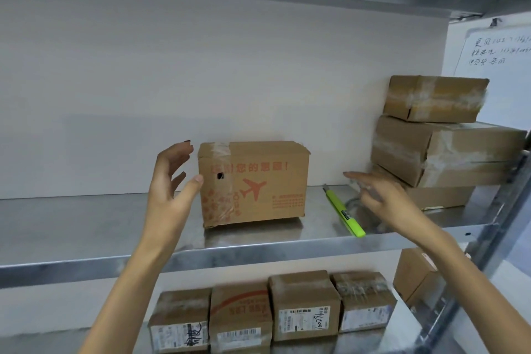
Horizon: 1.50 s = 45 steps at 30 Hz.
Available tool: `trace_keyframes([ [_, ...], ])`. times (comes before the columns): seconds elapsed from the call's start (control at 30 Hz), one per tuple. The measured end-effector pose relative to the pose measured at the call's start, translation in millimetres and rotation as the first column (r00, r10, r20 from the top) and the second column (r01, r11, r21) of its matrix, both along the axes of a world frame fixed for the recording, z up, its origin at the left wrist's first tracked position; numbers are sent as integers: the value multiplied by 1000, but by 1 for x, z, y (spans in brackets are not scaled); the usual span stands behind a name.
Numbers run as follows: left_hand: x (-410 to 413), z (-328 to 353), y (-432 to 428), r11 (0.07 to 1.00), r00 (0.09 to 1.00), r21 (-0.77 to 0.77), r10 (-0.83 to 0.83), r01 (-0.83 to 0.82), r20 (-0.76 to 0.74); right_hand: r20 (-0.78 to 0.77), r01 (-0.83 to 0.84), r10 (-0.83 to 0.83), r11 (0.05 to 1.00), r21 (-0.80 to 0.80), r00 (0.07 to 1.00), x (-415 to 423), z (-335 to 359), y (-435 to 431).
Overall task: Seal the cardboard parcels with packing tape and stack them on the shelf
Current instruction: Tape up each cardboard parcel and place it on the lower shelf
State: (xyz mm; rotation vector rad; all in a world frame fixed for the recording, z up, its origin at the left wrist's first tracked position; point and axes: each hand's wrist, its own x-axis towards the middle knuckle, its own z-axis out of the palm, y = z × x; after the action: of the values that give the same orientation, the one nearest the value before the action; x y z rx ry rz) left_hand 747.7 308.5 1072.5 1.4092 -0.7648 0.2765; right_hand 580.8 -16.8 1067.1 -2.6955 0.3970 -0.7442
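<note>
A taped cardboard parcel (253, 181) with red print and a red plane stands on the steel shelf (86, 218), against the back wall. My left hand (169, 181) is spread just left of it, thumb tip touching its left front edge, fingers straight. To the parcel's right my right hand (379, 195) hovers with fingers extended, apart from the box and holding nothing. It is blurred.
A green utility knife (343, 211) lies on the shelf between the parcel and my right hand. Three taped boxes (439, 149) are stacked at the shelf's right end. Several labelled parcels (304, 304) line the lower shelf. A whiteboard (497, 52) hangs at far right.
</note>
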Motion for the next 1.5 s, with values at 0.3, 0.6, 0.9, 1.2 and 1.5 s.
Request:
trace_keyframes([
  [0.3, -18, 10, -5, 1000, 997, 3, 30, -30, 70, 387, -158, 57, 960, 233, 920, -25, 26, 42],
  [0.6, -41, 36, -26, 964, 941, 110, 204, -241, 271, 515, -329, 135, 893, 306, 846, -35, 29, 104],
  [0.9, -79, 44, -30, 985, 907, 102, 84, -138, 413, 558, -368, 174, 894, 256, 811, -57, 35, 164],
  [1.2, -103, 33, 6, 965, 958, 79, -257, 248, 130, 590, -421, 151, 836, 352, 793, -62, 19, 237],
  [1.5, -110, 33, 26, 985, 992, 120, -124, 125, -14, 587, -469, 99, 712, 522, 803, -46, 10, 260],
])
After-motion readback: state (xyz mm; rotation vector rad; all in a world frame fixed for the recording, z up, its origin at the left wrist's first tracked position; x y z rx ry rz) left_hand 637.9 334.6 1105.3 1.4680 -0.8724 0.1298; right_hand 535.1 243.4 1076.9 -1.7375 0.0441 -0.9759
